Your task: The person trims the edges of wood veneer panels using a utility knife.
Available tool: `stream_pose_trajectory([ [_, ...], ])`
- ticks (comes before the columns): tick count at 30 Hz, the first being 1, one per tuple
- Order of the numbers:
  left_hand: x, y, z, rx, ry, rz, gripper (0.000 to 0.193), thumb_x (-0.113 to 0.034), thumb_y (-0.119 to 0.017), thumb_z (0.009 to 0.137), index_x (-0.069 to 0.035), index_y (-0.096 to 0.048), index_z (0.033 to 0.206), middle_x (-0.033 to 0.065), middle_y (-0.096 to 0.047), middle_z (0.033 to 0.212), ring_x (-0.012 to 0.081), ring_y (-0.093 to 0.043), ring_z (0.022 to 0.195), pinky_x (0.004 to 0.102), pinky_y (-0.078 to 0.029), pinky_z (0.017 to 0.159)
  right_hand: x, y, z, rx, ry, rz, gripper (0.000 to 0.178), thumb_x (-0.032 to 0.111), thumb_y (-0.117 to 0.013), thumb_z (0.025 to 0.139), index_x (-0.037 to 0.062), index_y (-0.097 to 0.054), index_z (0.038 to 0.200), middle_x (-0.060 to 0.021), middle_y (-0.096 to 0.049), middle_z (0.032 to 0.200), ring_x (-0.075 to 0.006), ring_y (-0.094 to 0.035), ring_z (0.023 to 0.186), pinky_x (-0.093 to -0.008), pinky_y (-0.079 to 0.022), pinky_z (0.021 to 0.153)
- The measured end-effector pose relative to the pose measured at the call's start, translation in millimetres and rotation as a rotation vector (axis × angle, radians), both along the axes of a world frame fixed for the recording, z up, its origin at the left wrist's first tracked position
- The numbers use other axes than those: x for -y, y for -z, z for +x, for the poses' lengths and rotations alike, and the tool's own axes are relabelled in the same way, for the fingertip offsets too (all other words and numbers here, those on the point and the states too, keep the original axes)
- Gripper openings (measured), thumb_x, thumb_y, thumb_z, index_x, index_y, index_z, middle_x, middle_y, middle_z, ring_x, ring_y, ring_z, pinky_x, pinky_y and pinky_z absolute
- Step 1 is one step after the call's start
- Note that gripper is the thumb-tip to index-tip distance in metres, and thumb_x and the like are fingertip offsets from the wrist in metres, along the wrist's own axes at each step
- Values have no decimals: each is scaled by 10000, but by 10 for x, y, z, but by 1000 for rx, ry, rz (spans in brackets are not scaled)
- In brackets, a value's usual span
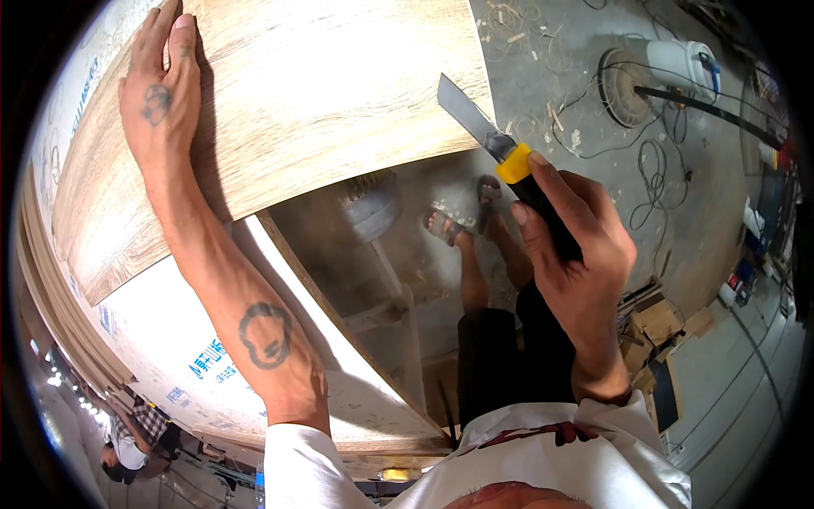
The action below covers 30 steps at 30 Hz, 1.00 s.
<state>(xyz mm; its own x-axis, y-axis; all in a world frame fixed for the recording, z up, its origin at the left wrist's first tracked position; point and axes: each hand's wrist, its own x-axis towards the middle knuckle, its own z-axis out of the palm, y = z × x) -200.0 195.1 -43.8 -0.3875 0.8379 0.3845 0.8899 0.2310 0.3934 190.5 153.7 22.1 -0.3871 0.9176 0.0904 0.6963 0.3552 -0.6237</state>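
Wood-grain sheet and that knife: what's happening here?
Someone works with both hands. The left hand lies spread on the wood-grain sheet; the right hand grips a yellow-and-black utility knife, blade out, over the sheet's right part. Whether the blade touches isn't clear. The sheet partly covers a white board.

a white board (157,327) seemingly carries a wood-grain panel (331,93).
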Motion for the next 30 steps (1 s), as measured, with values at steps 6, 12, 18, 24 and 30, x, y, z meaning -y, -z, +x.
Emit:
stream_pose_trajectory([
  [6, 8, -14, -15, 6, -12, -16, 562, -608, -507, 975, -255, -608, 1400, 102, -557, 1462, 335, -472, 1398, 514, -397, 1144, -84, -11, -17, -19, -32, -5, 468, 89, -818, 784, 125, -719, 1239, -114, -662, 936, -221, -663, 696, -325, -549, 610],
  [12, -5, -14, 4, -45, -17, 4, 548, -608, -505, 974, -279, -607, 1400, 89, -539, 1481, 336, -474, 1396, 520, -399, 1143, -169, -32, -48, -17, -48, -2, 471, 72, -816, 779, 117, -717, 1237, -117, -662, 925, -226, -659, 691, -321, -547, 605],
  [18, 23, -51, 25, 6, -60, -47, 547, -610, -497, 976, -283, -604, 1401, 82, -541, 1480, 341, -475, 1394, 523, -414, 1133, -250, -5, -96, -5, -57, 33, 457, 61, -817, 776, 128, -726, 1218, -105, -663, 919, -220, -651, 682, -313, -541, 597],
  [24, 2, -30, 24, -47, -54, -31, 546, -618, -494, 971, -297, -604, 1398, 81, -551, 1469, 345, -482, 1386, 533, -421, 1128, -340, 47, -114, -37, -51, 51, 467, 52, -820, 770, 150, -731, 1218, -76, -663, 906, -204, -644, 678, -308, -533, 594],
  [30, 33, 28, -92, -57, -38, -33, 530, -605, -491, 978, -297, -610, 1392, 79, -550, 1470, 338, -482, 1388, 536, -420, 1129, -445, 70, -185, -64, -48, 46, 470, 40, -813, 776, 150, -728, 1226, -80, -671, 906, -188, -643, 671, -300, -531, 595],
])
